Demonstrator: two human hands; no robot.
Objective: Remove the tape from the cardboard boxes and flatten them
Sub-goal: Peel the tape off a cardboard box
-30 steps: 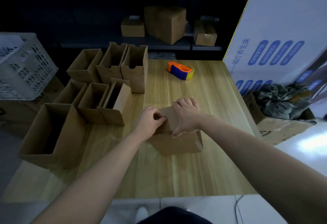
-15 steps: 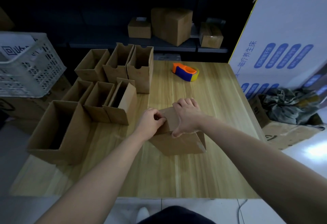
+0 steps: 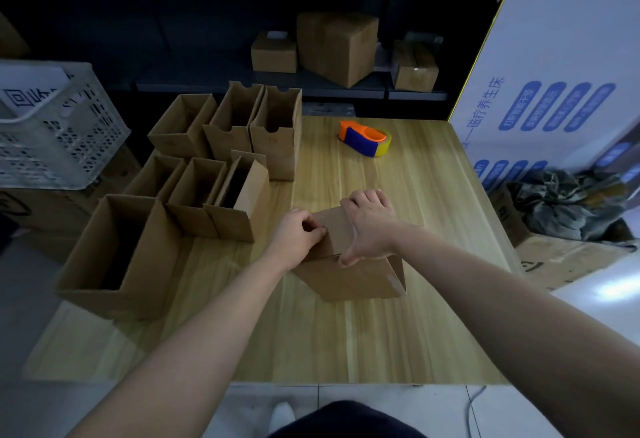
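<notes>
The cardboard box sits shut on the wooden table, directly under both sets of fingers, exactly where it was a second ago. The right hand lies across its top: the four fingers are pressed side by side and bend over the far edge, while the thumb is spread wide toward the person and hooks the near top edge. The left hand is at the box's left top edge, its fingers curled tight with the tips pinched at the cardboard. Whether tape is caught between them cannot be told.

Neither hand has changed its pose or place since the earlier frames. What differs is the view, which has swung slightly left, so the scene sits further right in the frame.

Beyond the right fingertips, well apart, lies an orange and blue tape dispenser. Left of the left fingers stand open boxes in rows, the nearest just beside the knuckles, and a large open box further left toward the person.
</notes>
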